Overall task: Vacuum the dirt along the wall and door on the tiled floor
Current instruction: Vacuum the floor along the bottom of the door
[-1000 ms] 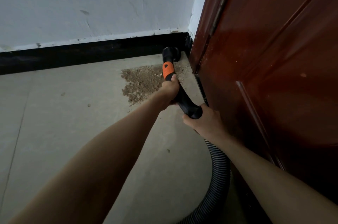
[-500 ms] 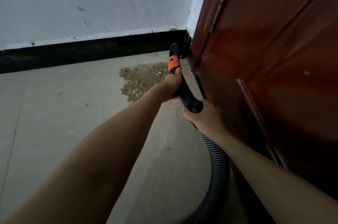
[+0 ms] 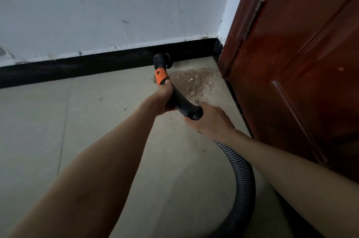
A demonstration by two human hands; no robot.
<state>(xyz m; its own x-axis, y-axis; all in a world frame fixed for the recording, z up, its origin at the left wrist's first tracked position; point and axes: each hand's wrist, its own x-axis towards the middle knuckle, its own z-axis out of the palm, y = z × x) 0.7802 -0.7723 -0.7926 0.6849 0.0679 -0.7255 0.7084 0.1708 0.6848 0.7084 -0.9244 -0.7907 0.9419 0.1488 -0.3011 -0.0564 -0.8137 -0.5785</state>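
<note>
While the dirt pile (image 3: 191, 83) lay on the tiled floor (image 3: 97, 121) in the corner, between the black baseboard (image 3: 97, 64) and the red-brown door (image 3: 291, 82), the vacuum's curved black handle (image 3: 181, 102) was held by both hands. It was gripped near the orange band (image 3: 161, 76) by the left hand (image 3: 165, 97), fingers curled round it. The back end, where the ribbed hose (image 3: 243, 175) joined, was held by the right hand (image 3: 210, 121), fingers wrapped round it too. The round nozzle (image 3: 162, 60) was set down against the baseboard, just beside the left edge of the pile. Most of the dirt had not been sucked up, so the job was judged to be only partly done. Next, the nozzle would likely need to be slid right, through the pile and toward the door, kept low to the floor.
</note>
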